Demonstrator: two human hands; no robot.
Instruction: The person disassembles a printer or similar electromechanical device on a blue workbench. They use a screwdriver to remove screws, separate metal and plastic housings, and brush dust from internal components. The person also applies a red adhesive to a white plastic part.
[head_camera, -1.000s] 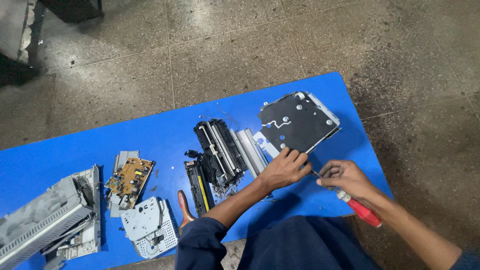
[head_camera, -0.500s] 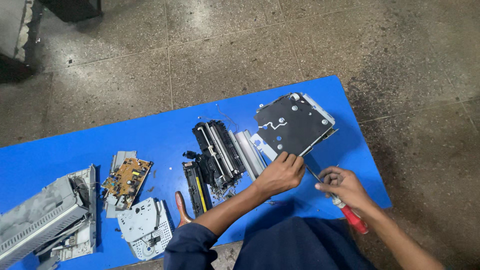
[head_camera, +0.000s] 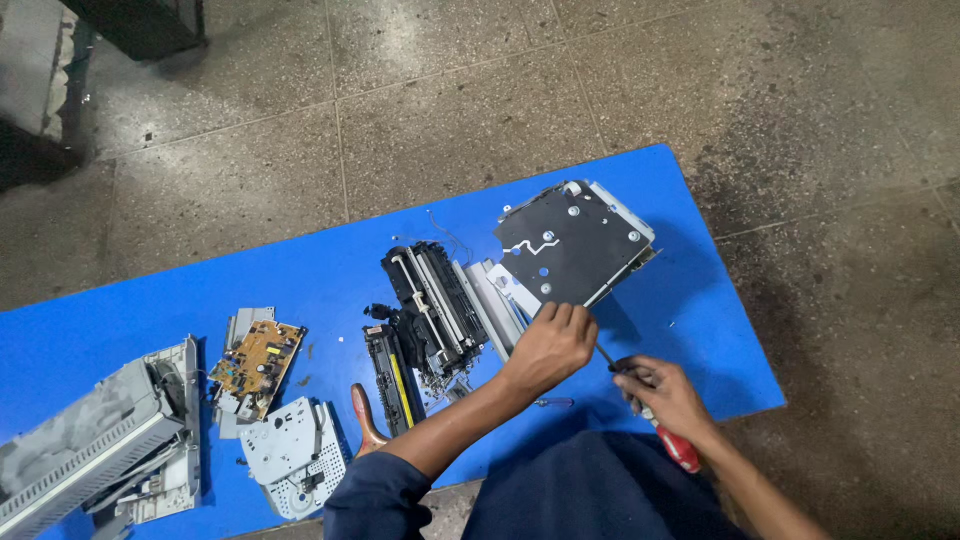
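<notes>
While the right hand closes its grip round a red-handled screwdriver, the thin shaft runs up and left from that grip toward the lower edge of a black sheet-metal plate on a grey frame, which lies flat on the blue table just beyond both hands. The left hand sits beside the screwdriver's tip, fingers curled down onto the pale grey plastic part at the plate's near-left corner; it seems to press there to steady the assembly against the tool. Whether that grip pinches something or only pushes, I cannot tell, since the knuckles cover the contact. The screwdriver's tip is also hidden behind the left hand, so the screw or seam it meets is not visible.

Left of the left grip lies a black roller assembly with white rods, and nearer the body a narrow black cartridge with a yellow stripe and a brown wooden tool handle, its working end hidden by the dark blue sleeve. Farther left sit a white perforated plate, a yellow-brown circuit board and 1 grey plastic casing, cut off by the picture's edge. Beyond the table is speckled concrete floor.
</notes>
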